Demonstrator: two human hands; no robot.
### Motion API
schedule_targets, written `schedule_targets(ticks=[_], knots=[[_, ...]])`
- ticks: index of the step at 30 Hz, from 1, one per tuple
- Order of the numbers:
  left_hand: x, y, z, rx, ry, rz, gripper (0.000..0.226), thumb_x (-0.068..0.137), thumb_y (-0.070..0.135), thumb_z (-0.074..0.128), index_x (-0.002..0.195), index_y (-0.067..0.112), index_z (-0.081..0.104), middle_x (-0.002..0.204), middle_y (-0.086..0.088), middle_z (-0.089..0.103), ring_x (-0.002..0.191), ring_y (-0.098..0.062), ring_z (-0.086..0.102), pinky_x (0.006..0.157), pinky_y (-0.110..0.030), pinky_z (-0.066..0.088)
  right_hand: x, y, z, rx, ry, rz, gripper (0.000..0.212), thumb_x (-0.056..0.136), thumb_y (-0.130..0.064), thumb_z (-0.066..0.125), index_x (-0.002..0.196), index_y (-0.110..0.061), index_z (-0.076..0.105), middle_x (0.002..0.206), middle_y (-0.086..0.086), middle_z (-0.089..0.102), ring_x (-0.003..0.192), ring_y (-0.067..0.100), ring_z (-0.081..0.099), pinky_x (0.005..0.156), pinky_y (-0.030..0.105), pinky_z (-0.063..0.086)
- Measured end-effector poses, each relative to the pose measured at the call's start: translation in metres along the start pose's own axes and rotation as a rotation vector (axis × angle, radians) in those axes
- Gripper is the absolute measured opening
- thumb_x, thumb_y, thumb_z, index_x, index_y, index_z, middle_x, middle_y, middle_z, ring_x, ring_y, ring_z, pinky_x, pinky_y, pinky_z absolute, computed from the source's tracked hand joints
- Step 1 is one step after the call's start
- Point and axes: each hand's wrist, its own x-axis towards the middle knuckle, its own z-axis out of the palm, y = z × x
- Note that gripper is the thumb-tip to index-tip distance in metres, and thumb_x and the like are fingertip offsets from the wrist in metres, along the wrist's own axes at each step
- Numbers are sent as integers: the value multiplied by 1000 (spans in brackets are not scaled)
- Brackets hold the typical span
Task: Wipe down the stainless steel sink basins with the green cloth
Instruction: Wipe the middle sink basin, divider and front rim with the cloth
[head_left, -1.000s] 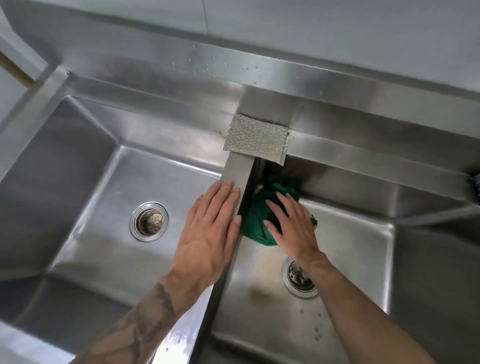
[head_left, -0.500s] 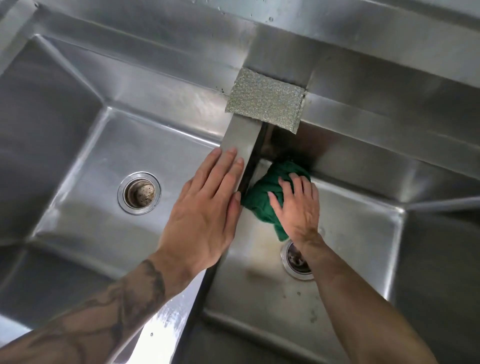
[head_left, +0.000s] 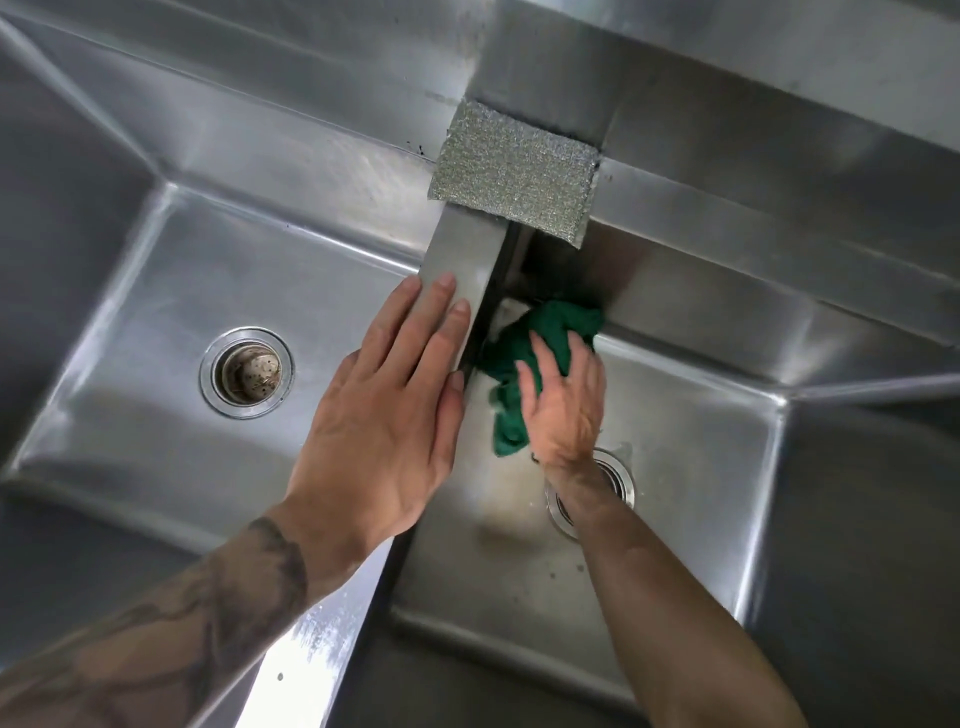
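Note:
A crumpled green cloth (head_left: 540, 332) lies in the far left corner of the right sink basin (head_left: 691, 467). My right hand (head_left: 563, 405) presses down on the cloth with its fingers spread over it. My left hand (head_left: 389, 415) lies flat, palm down, on the steel divider (head_left: 462, 254) between the two basins, holding nothing. The left basin (head_left: 156, 312) is to the left of that hand, with a round drain (head_left: 247, 371) in its floor. My right wrist partly hides the right basin's drain (head_left: 618, 478).
A silver mesh scouring pad (head_left: 514, 174) rests on the back end of the divider, overhanging the right basin. The steel back ledge (head_left: 779, 130) runs behind both basins. The basin walls slope steeply on all sides.
My right hand has pushed the cloth farther toward the back left corner of the right basin. The camera has come closer and lower. My left hand has stayed on the divider.

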Motion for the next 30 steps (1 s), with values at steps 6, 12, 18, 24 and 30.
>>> schedule_targets(ticks=[6,12,18,24,30], knots=[[0,2,-1,-14,16,-1,58,115,31,19,167,8,26,178,-6,16,166,-24,8,128,-48,32,-10,17,-2,50,167,373,33,109,-23,50,137,-9,62,143,25,53,130,41,53,112,53,44],[-1,2,-1,-21,27,2,57,114,29,23,166,6,29,178,-7,17,166,-25,9,128,-48,32,-5,-52,5,144,47,167,55,107,-36,53,158,-18,43,140,13,56,129,31,53,114,43,41],[0,1,0,27,-1,8,59,115,31,15,168,7,21,179,-7,11,167,-25,4,130,-46,28,-9,23,-5,-16,72,183,50,105,-44,57,132,-3,63,140,24,55,131,42,51,113,56,41],[0,3,0,-33,53,-6,57,114,29,24,165,5,31,177,-8,20,166,-27,13,127,-49,34,-12,2,-6,-19,-2,195,59,107,-50,46,158,-20,42,157,22,44,149,43,37,125,56,27],[0,3,-4,-65,56,-5,57,113,29,25,164,3,35,175,-10,25,165,-28,16,127,-51,35,-14,7,-3,-50,-51,71,50,111,-46,40,157,-30,45,160,14,45,150,36,38,123,52,31]])
